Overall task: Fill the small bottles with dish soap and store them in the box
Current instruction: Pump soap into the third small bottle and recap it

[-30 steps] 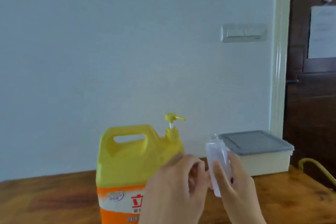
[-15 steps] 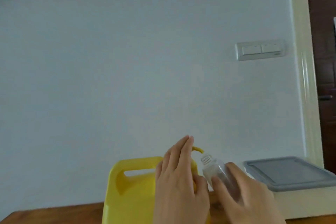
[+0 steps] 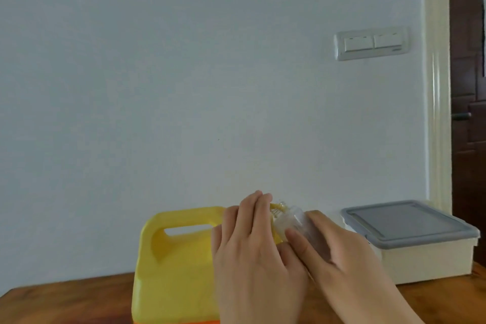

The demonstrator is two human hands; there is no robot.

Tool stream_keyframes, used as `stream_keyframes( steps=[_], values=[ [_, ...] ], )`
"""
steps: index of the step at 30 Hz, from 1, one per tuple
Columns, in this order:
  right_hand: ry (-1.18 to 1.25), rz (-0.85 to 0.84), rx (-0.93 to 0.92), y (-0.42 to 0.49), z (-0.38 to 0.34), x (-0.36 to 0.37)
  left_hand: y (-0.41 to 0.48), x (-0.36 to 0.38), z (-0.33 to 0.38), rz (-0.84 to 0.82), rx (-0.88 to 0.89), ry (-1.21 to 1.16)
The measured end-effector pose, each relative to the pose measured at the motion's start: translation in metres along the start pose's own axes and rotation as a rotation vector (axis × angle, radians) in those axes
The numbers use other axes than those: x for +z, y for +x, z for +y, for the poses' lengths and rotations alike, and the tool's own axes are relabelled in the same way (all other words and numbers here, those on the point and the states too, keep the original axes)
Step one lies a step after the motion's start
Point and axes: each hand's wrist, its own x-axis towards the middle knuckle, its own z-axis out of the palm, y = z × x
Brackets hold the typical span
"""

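A wooden table [image 3: 65,302] runs along the near edge, and on it, left of centre, stands a big yellow jug [image 3: 173,263] of dish soap with a cut-out handle near its top and an orange band just showing at the bottom. The left hand [image 3: 252,252] is laid over the jug's right shoulder, fingers straight and close together, resting flat on top of the yellow pump [image 3: 276,207] (only the tip of its spout peeks out past the fingertips). Just right of it, the right hand [image 3: 339,255] is wrapped round a small clear bottle [image 3: 290,221], thumb across the front, holding it tilted with its open neck up against the spout. Farther right, against the pale wall, sits a cream box [image 3: 431,258] with its grey lid [image 3: 405,221] on. Above it a double light switch [image 3: 372,42] is fixed to the wall, and a dark door [image 3: 470,113] fills the far right edge.
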Motion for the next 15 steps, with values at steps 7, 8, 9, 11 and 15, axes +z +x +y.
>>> stream_keyframes(
  steps=[7,8,9,11,15],
  values=[
    [0.002,0.002,-0.016,0.0,-0.006,0.001,0.0,-0.002,-0.006,-0.029,0.004,-0.016],
    [-0.001,0.009,-0.032,0.0,-0.007,0.001,0.0,-0.001,-0.007,-0.022,0.027,-0.028],
    [-0.008,0.012,-0.047,0.0,-0.008,0.0,0.0,-0.001,-0.009,-0.017,0.054,-0.037],
    [-0.018,-0.009,-0.075,0.0,-0.01,0.001,0.0,0.0,-0.012,-0.026,0.083,-0.037],
    [-0.092,-0.085,-0.114,0.0,-0.009,-0.004,-0.001,-0.004,-0.009,-0.029,0.005,-0.017]
  ],
)
